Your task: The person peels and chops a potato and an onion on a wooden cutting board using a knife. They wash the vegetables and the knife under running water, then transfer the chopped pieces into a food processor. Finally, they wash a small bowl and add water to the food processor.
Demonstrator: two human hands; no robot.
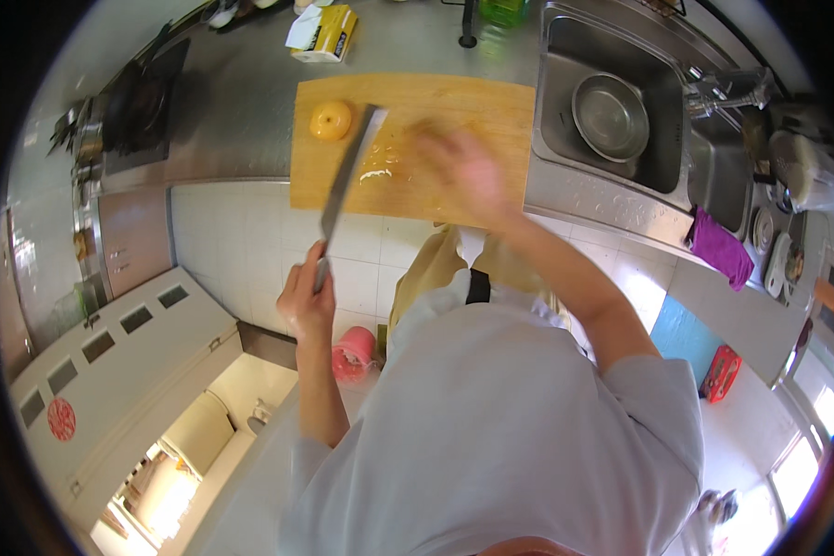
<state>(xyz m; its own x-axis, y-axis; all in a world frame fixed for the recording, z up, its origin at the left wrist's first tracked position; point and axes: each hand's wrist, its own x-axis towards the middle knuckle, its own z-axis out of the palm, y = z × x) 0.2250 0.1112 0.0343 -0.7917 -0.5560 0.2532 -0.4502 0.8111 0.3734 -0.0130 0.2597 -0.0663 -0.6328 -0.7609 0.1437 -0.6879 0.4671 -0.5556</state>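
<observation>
My left hand (307, 295) grips the handle of a long-bladed kitchen knife (348, 170). The blade slants up and away, over the left part of a wooden cutting board (417, 87). A whole round yellow-orange fruit (330, 120) rests at the board's far left, just left of the blade tip. Wet, shiny patches (379, 163) mark the wood right of the knife. Over the right half of the board, my right hand (462, 160) is blurred by motion; whether its fingers hold anything cannot be made out.
Right of the board is a steel sink (552, 132) with a round metal bowl (610, 117) inside. A purple cloth (721, 249) hangs over the counter edge. Behind the board stand a yellow tissue pack (323, 33) and a green bottle (504, 10). A pink bucket (353, 353) sits on the floor.
</observation>
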